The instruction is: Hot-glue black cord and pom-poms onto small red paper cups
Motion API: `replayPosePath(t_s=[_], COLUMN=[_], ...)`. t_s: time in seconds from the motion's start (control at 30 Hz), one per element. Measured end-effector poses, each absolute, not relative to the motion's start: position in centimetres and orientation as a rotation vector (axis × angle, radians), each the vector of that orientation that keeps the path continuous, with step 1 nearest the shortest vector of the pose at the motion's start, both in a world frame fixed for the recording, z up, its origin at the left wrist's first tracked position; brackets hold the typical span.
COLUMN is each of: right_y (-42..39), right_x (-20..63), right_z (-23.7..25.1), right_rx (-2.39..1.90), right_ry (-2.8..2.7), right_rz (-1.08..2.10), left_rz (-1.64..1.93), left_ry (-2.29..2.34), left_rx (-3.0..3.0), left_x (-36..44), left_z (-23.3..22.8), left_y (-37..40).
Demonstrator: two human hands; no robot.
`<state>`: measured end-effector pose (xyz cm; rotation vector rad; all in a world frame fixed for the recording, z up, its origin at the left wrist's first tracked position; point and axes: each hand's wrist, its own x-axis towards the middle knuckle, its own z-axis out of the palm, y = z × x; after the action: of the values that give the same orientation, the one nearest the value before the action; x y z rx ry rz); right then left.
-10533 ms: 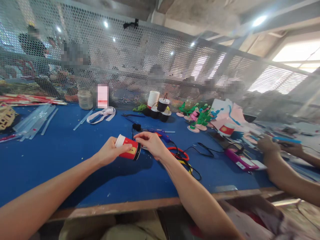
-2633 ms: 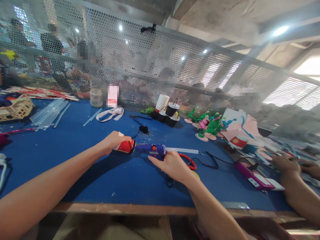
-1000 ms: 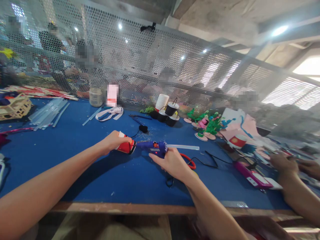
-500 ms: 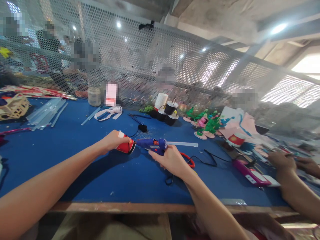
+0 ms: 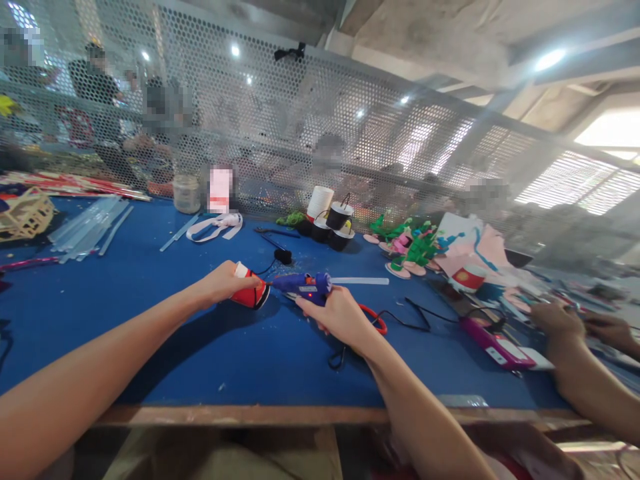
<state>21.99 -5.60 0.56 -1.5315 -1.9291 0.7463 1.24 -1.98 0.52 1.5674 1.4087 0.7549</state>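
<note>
My left hand (image 5: 223,283) is closed on a small red paper cup (image 5: 246,291) with a white end and a black rim, tilted sideways above the table. A blue glue gun (image 5: 303,285) is in my right hand (image 5: 339,315), fingers wrapped round its handle. Its nozzle points left and meets the cup's rim side; whether it touches cannot be made out. A clear glue stick (image 5: 361,281) juts from the gun's back, and a small red light glows on its body. Under the gun and my right hand lie red-handled scissors (image 5: 375,319), partly hidden.
Black-and-white cups (image 5: 341,217) are stacked at the back, near black pliers (image 5: 278,233). Loose glue sticks (image 5: 90,227) and white ribbon (image 5: 215,227) lie left. Green craft figures (image 5: 417,247), a purple power strip (image 5: 495,345) and a co-worker's hand (image 5: 557,319) are on the right.
The glue stick protrudes slightly less from the back of the gun. Both hands keep their hold on cup and gun. The whole view has shifted a little.
</note>
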Motion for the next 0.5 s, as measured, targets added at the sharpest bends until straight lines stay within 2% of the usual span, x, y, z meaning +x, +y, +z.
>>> replayPosePath(t_s=[0.5], right_y=[-5.64], right_x=[21.78], right_z=[0.76], right_rx=[-1.521], right_ry=[-1.922], right_rz=[0.749], left_rz=[0.760], left_ry=[1.391], left_rx=[1.563], left_x=[1.27], left_z=[0.66], left_y=[-2.07])
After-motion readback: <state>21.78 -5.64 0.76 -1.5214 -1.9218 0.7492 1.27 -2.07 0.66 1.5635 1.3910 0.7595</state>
